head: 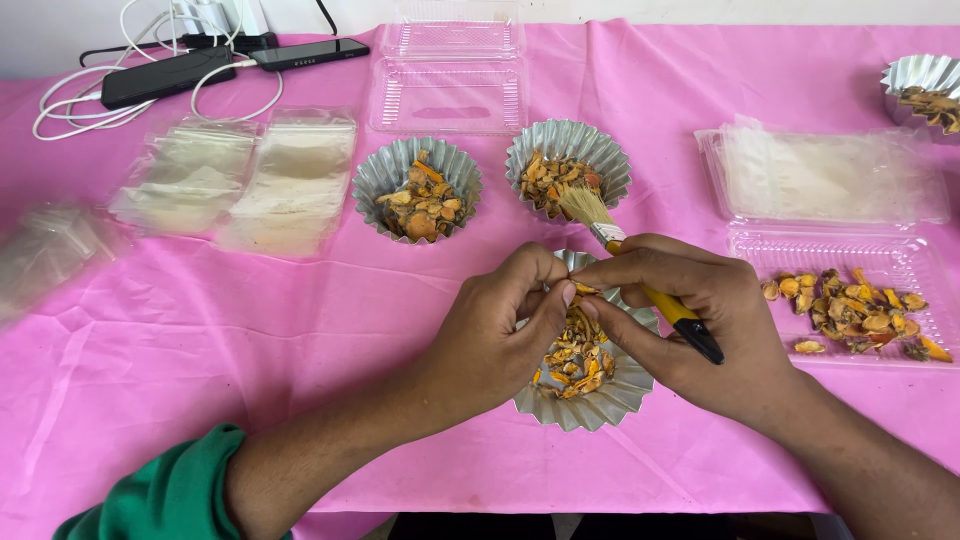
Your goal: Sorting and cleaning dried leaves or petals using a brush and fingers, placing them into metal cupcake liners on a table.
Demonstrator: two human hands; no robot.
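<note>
Both hands pinch an orange piece [583, 290] over a foil cup [590, 400]; right hand [690, 320] also grips a brush [640, 280], left hand [500, 330].

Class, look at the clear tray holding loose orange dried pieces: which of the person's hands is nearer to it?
Right. The right hand, holding a paintbrush, sits just beside the clear tray. The left hand is farther away, over the nearest foil cup.
</note>
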